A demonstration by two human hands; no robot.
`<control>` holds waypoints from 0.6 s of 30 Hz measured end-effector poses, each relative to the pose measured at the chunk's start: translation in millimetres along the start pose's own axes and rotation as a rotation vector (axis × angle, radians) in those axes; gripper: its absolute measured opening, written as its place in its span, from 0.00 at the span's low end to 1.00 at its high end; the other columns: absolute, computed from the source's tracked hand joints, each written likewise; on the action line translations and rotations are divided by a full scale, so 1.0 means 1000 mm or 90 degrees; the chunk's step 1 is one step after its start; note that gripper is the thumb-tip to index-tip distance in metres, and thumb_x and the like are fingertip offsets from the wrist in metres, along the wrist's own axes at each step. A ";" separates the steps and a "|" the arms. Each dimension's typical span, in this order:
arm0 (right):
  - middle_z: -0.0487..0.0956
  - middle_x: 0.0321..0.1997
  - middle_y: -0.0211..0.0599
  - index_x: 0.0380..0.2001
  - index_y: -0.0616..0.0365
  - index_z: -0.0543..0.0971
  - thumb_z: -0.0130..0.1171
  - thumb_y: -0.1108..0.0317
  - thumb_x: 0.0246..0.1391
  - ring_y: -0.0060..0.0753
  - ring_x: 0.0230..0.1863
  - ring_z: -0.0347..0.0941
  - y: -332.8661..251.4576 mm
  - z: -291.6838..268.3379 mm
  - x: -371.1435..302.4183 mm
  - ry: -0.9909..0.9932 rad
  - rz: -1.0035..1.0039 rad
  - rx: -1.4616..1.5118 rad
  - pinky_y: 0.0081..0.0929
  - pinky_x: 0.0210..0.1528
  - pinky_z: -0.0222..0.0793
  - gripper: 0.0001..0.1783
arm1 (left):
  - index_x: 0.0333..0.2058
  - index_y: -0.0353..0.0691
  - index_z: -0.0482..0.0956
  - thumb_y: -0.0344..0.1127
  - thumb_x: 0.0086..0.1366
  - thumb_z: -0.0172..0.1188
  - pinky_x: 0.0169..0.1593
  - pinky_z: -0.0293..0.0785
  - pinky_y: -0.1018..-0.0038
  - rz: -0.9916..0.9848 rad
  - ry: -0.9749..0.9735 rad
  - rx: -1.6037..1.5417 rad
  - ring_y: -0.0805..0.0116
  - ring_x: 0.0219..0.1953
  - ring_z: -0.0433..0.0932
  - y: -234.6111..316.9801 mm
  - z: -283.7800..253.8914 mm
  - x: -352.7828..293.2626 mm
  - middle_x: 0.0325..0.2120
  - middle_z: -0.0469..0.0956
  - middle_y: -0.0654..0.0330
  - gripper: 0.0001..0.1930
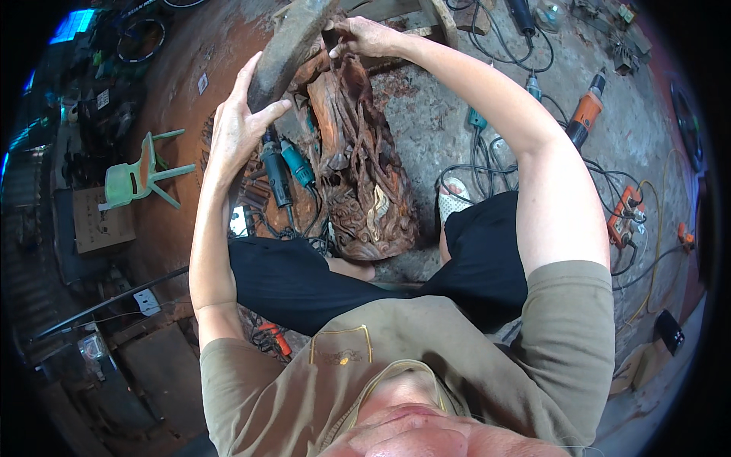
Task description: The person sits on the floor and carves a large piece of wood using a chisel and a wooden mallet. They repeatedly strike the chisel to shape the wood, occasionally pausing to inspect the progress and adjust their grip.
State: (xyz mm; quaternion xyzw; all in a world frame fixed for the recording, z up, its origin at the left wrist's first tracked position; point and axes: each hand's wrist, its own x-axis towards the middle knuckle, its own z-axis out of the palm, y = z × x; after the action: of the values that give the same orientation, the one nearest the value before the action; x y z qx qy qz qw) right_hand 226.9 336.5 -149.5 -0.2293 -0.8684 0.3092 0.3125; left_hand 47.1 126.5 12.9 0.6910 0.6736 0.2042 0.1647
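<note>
We see the left hand [234,122] clamped around the curved grey beam [289,53] above-left of the carved wooden sculpture [365,183], the right hand [367,38] curled at its top, hold unclear; slipping left fingers could drop the beam.

A beam [283,67] lies between the person's left hand [237,126] and right hand [367,38]. Nearer the body than both is a carving [358,160]; two rotary tools [276,174] lie left of it, near the left hand. Well left of that hand is a chair [143,174] beside a box [103,221]; well right of the right hand, a power tool [586,114] and a power strip [624,216].
</note>
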 end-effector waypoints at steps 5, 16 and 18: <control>0.81 0.43 0.53 0.49 0.62 0.76 0.68 0.48 0.53 0.55 0.52 0.76 -0.001 0.001 -0.001 0.012 -0.002 0.013 0.46 0.52 0.71 0.30 | 0.67 0.47 0.64 0.37 0.57 0.69 0.58 0.72 0.65 0.003 0.006 0.033 0.62 0.55 0.78 0.004 0.002 -0.002 0.55 0.78 0.50 0.39; 0.82 0.42 0.34 0.50 0.59 0.77 0.65 0.67 0.59 0.30 0.45 0.76 -0.010 -0.008 0.001 -0.093 0.012 0.087 0.35 0.51 0.73 0.17 | 0.67 0.47 0.65 0.42 0.54 0.70 0.60 0.70 0.64 -0.023 -0.037 0.010 0.58 0.57 0.76 0.004 -0.008 -0.008 0.56 0.77 0.49 0.41; 0.81 0.41 0.33 0.50 0.57 0.77 0.64 0.67 0.60 0.29 0.44 0.76 -0.002 -0.009 0.004 -0.110 0.023 0.107 0.34 0.50 0.74 0.17 | 0.66 0.46 0.65 0.41 0.54 0.70 0.59 0.70 0.65 -0.014 -0.033 -0.021 0.60 0.56 0.76 0.004 -0.007 -0.007 0.55 0.77 0.50 0.40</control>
State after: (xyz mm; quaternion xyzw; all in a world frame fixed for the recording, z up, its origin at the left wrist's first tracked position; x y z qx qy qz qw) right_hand 229.6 341.4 -140.9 -0.1899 -0.8589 0.4053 0.2488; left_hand 47.1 118.5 20.1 0.6859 0.6732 0.1954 0.1953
